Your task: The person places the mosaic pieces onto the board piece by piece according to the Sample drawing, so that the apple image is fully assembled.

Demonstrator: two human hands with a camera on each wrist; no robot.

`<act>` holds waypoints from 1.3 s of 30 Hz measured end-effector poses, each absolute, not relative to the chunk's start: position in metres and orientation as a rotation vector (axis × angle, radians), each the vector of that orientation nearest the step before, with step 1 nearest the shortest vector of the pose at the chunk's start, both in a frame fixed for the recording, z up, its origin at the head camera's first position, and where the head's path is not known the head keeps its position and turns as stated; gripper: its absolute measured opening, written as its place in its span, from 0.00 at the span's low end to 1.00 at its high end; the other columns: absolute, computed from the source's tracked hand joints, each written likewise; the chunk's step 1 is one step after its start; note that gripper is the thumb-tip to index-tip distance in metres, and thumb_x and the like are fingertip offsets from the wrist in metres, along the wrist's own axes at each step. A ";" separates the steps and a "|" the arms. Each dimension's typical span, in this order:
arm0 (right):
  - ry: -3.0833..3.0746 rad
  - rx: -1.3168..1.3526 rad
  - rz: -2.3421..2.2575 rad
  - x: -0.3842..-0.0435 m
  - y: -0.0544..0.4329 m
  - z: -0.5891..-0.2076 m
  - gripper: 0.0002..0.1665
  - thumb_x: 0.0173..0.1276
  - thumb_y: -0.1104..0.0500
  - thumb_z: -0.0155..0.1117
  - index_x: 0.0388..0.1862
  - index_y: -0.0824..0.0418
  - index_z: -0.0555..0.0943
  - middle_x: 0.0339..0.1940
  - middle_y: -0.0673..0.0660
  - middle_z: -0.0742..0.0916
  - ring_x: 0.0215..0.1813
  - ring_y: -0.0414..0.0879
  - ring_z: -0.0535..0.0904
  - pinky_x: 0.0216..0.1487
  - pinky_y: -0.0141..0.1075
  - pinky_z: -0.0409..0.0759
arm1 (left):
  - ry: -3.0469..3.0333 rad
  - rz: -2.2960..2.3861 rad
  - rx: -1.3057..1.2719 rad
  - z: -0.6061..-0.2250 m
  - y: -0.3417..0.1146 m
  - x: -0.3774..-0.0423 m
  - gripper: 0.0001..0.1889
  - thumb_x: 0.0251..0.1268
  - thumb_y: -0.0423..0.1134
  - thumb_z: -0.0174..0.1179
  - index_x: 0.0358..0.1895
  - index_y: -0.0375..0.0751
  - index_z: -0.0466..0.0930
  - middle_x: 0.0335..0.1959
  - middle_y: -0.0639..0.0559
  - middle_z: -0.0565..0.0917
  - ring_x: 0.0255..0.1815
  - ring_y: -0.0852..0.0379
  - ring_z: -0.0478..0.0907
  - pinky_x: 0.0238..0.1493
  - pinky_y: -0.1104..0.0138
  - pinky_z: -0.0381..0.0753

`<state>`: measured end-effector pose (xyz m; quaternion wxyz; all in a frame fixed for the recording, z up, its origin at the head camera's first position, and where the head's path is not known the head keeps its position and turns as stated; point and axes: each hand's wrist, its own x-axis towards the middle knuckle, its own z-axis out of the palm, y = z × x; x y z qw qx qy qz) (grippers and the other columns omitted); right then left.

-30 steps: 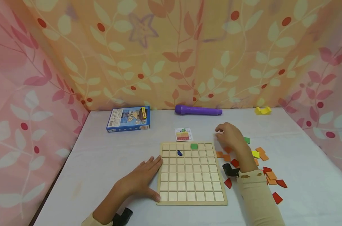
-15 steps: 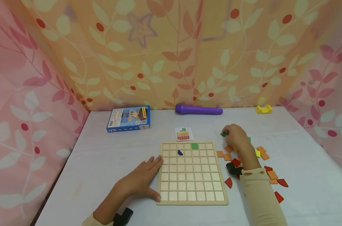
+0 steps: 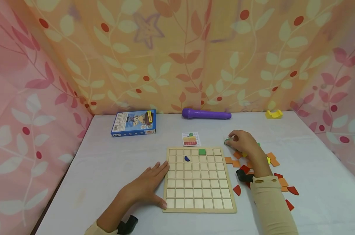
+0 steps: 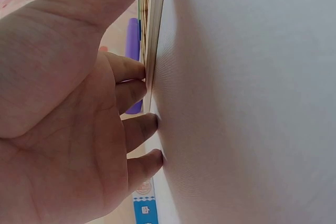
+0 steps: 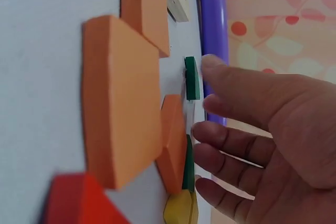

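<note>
My left hand (image 3: 146, 186) lies spread at the left edge of the wooden grid board (image 3: 165, 192), with fingertips and thumb touching its rim. In the left wrist view the fingers (image 4: 137, 129) meet the table beside the board. A green square (image 3: 202, 151) sits in a cell of the top row, and a small dark blue half-round piece (image 3: 187, 158) lies in the second row. Beyond the board's upper right corner, my right hand (image 3: 244, 142) pinches a green piece (image 5: 191, 80) with thumb and forefinger, low over the table.
Several orange tiles (image 3: 236, 163), red pieces (image 3: 237, 190) and yellow pieces (image 5: 181, 208) lie scattered right of the board, partly under the right forearm. A pattern card (image 3: 191, 139), a blue box (image 3: 133, 123), a purple microphone-shaped object (image 3: 206, 114) and a yellow block (image 3: 273, 114) stand further back.
My right hand first moved right, and a green piece came into view at its fingertips. The fingertips and that piece have since shifted slightly left. The left hand stays at the board.
</note>
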<state>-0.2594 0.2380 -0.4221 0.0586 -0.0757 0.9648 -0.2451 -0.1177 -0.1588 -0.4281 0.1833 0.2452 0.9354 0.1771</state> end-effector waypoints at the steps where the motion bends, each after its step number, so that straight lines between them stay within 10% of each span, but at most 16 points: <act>1: 2.926 -0.270 -0.747 -0.260 0.238 -0.423 0.20 0.67 0.53 0.69 0.49 0.68 0.83 0.35 0.60 0.80 0.38 0.54 0.73 0.40 0.45 0.74 | 2.637 0.502 0.691 -0.428 -0.159 -0.118 0.71 0.33 0.70 0.76 0.81 0.41 0.48 0.82 0.48 0.47 0.81 0.43 0.42 0.76 0.46 0.47; 39: 2.874 -0.793 -0.700 -0.236 0.141 -0.417 0.15 0.65 0.55 0.74 0.42 0.65 0.86 0.28 0.50 0.79 0.32 0.45 0.72 0.36 0.40 0.74 | 2.630 0.499 0.682 -0.424 -0.157 -0.117 0.70 0.34 0.70 0.75 0.81 0.41 0.48 0.82 0.49 0.47 0.81 0.44 0.41 0.76 0.45 0.47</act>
